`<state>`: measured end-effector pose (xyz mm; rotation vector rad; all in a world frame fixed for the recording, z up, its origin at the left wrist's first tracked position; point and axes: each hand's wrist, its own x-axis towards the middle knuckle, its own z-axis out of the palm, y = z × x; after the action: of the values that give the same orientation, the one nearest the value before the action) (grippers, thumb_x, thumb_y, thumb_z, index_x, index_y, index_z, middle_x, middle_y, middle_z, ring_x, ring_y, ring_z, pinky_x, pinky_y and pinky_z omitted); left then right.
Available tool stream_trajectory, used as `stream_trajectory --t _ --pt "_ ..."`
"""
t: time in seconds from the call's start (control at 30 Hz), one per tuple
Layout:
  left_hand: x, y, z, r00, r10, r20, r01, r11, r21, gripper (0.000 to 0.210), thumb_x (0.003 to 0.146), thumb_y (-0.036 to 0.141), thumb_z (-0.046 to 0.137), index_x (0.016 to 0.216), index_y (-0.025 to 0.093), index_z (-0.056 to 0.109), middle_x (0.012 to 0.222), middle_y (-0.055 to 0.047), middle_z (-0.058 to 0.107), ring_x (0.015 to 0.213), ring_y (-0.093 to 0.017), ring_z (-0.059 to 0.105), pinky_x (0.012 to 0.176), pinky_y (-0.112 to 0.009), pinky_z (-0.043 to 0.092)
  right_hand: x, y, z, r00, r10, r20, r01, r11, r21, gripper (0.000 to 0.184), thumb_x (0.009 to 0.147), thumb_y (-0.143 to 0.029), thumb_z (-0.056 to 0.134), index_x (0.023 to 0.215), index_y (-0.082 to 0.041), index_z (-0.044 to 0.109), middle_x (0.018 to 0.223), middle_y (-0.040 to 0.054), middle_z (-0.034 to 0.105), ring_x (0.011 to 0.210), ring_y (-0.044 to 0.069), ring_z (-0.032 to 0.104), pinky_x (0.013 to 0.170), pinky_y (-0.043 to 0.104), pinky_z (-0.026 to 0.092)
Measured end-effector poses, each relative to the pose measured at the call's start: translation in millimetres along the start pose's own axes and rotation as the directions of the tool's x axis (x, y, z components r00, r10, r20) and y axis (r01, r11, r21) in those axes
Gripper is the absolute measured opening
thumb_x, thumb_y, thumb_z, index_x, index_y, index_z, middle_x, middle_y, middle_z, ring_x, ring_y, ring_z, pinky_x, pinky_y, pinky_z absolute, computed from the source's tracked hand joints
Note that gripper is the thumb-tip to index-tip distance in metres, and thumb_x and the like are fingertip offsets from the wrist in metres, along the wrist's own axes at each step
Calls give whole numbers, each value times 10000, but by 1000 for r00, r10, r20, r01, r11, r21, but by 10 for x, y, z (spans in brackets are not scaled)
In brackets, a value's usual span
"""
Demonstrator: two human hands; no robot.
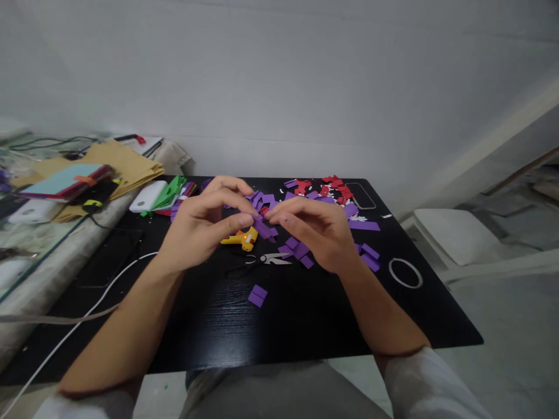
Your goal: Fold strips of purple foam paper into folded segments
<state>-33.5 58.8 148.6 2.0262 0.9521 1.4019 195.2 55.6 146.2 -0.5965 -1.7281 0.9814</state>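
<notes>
My left hand (203, 227) pinches a small folded purple piece (264, 228), which looks like paper or thin foam, between thumb and fingers. From the other side, the fingertips of my right hand (318, 230) close on the same piece. Below it a yellow glue gun (244, 239) lies on the black table (279, 334), partly behind my left hand. Dark-handled scissors (276, 259) rest with their blades apart. A single creased purple piece (257, 295) is nearer the front edge, and several more purple pieces (300, 250) lie beside my right hand.
Red scraps (337, 187) and white bits are heaped at the back right, near a clear phone-case-like frame (361, 196). A white ring (406, 273) lies at right. Green sheets (172, 192), a white cable (111, 285) and a cluttered glass-topped surface (26, 250) are at left.
</notes>
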Motion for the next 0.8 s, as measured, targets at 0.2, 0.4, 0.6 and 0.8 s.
stream_trajectory --t 0.2,0.4,0.6,0.8 --pt "28 -234 17 988 -33 153 79 950 -301 337 871 590 772 791 266 722 1510 -81 619 1451 -317 544 1151 -551 509 10 116 56 976 85 201 -133 963 236 459 836 -285 863 1240 -263 646 1349 62 712 1286 215 684 1157 415 536" --pt "-11 -223 165 981 -101 165 148 941 -304 245 911 518 754 937 275 764 1563 -98 573 1472 -324 523 1122 -526 530 16 205 181 945 276 178 -324 872 368 468 763 -346 912 1132 -247 642 1064 22 775 1041 188 766 1010 387 623" --pt "-6 -257 199 967 -253 -34 239 946 -220 276 1011 481 628 1099 259 766 1228 -99 755 1179 -236 707 1006 -376 571 36 246 172 924 382 21 -365 864 347 306 769 -350 887 984 -221 711 985 13 779 920 177 763 907 348 650" --pt "-469 -481 492 908 -416 59 415 867 -275 280 888 433 785 1032 208 702 862 -24 716 768 -152 686 718 -277 566 -412 647 261 813 582 -22 -538 765 353 318 735 -366 903 900 -199 689 852 -32 735 791 136 706 801 279 599"
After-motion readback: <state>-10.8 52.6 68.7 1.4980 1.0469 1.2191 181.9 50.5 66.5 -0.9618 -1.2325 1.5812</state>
